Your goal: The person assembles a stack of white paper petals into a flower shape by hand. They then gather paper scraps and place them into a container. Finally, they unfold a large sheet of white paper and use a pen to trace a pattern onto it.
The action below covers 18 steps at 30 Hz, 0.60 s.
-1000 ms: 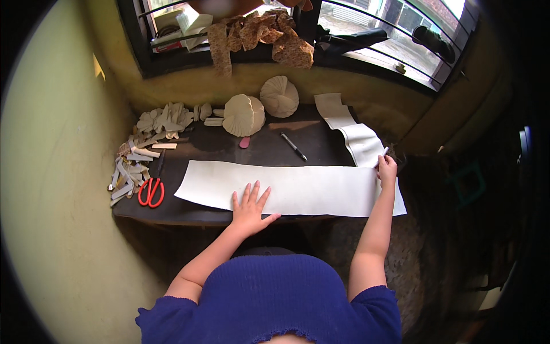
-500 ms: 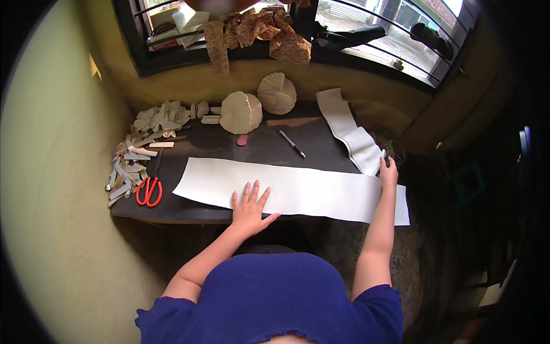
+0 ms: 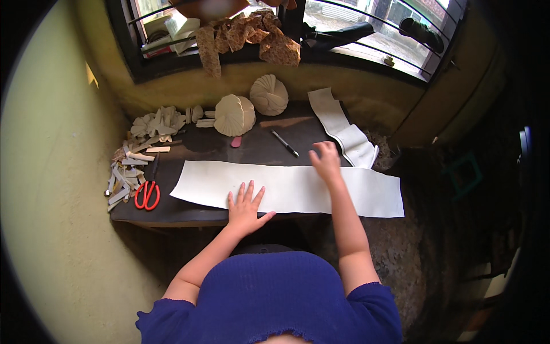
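Observation:
A long white strip of sheet material (image 3: pixel 286 189) lies across the dark table, its right end reaching past the table's edge. My left hand (image 3: pixel 245 209) rests flat on its near edge with the fingers spread. Over the strip's far edge, my right hand (image 3: pixel 326 160) hangs with bent fingers, thumb apart, and nothing visible in it. Closest to that hand are a black-and-silver pen (image 3: pixel 285 143) on the left and a second, folded white strip (image 3: pixel 349 137) on the right. A small pink oval piece (image 3: pixel 236 141) lies farther left.
Red-handled scissors (image 3: pixel 147 195) lie at the left, beside a heap of pale offcuts (image 3: pixel 121 178). Stacks of round pale pieces (image 3: pixel 234 114) stand along the back. Patterned brown cloth (image 3: pixel 246 37) hangs at the barred window. A wall (image 3: pixel 51 172) closes the left side.
My right hand has left the folded strip at the right and moved left toward the pen. My left hand stays flat on the long strip. The view has shifted slightly.

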Available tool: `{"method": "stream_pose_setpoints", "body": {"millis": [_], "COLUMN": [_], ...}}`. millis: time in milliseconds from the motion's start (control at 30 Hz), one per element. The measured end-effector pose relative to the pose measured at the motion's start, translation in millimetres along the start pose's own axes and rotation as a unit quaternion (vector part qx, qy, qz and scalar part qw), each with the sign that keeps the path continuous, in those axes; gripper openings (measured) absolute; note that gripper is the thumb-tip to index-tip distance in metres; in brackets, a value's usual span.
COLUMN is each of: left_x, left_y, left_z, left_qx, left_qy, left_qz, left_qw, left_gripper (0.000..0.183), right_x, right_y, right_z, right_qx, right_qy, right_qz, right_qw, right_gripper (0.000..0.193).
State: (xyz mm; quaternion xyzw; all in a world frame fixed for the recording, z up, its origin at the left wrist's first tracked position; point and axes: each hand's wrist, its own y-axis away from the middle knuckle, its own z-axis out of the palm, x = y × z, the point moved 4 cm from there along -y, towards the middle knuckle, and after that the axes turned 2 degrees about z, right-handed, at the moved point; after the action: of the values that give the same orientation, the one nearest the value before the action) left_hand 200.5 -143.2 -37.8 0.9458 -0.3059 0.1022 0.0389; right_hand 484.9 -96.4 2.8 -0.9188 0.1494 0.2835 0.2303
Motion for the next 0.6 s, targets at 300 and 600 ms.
{"method": "stream_pose_setpoints", "body": {"millis": [300, 600], "left_x": [-12.0, -89.2], "left_y": [3.2, 32.4], "left_z": [-12.3, -28.3], "left_qx": [-0.018, 0.075], "left_qy": [0.070, 0.176], "left_qz": [-0.012, 0.003], "left_qw": [0.997, 0.982], "left_gripper": [0.076, 0.052], "right_x": [-37.3, -19.0], "right_y": [6.8, 0.7], "right_z": [80.7, 79.3], "right_qx": [0.032, 0.053], "right_qy": [0.070, 0.014], "right_qz": [-0.008, -0.021], "right_qw": [0.997, 0.998], "right_gripper": [0.042, 0.019]}}
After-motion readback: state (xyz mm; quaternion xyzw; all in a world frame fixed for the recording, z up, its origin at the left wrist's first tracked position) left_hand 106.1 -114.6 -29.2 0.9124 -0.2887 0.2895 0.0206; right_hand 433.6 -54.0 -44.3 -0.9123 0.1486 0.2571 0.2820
